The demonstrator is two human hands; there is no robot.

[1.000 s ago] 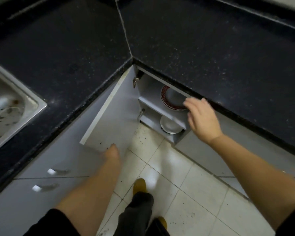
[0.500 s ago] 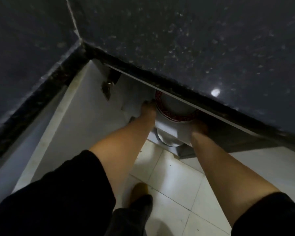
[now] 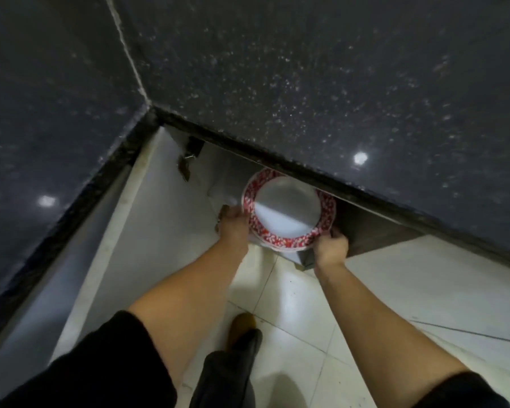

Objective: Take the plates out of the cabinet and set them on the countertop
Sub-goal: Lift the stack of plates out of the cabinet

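Observation:
A stack of white plates with a red patterned rim (image 3: 287,212) is half out of the open cabinet (image 3: 374,228), just under the edge of the black speckled countertop (image 3: 306,83). My left hand (image 3: 233,223) grips the stack's left rim. My right hand (image 3: 331,245) holds its lower right rim. The far edge of the plates is hidden under the countertop's edge. The lower shelf is hidden behind the plates and my hands.
The white cabinet door (image 3: 147,231) stands open to the left, with its hinge (image 3: 189,160) near the corner. Pale floor tiles (image 3: 380,290) lie below, with my foot in a yellow shoe (image 3: 242,326) on them. The countertop wraps around the corner overhead.
Both hands went into the cabinet, took hold of the red-rimmed plates and drew them outward. My head has moved closer and lower, so the sink has left the view.

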